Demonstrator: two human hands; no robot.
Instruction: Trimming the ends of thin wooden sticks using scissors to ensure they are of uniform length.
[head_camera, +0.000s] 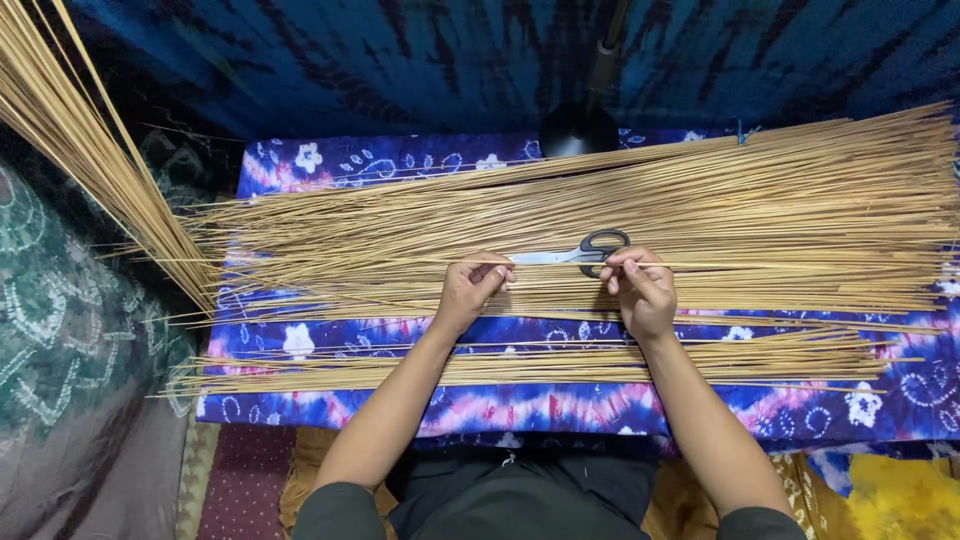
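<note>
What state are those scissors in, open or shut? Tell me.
Shut. The scissors lie flat on the big pile of thin sticks, blades together as one pale strip pointing left, dark handle loops side by side between the hands.

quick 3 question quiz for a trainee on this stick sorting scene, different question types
1. True or false: the scissors lie on the big pile of thin sticks.
2. Multiple choice: what do the left hand and right hand pinch between them? A) a single thin stick B) the scissors C) the cloth
3. Fill in: a smaller bundle of sticks lies on the blue patterned ____, nearer the person.

Key: 1 true; 2 A; 3 cloth
</note>
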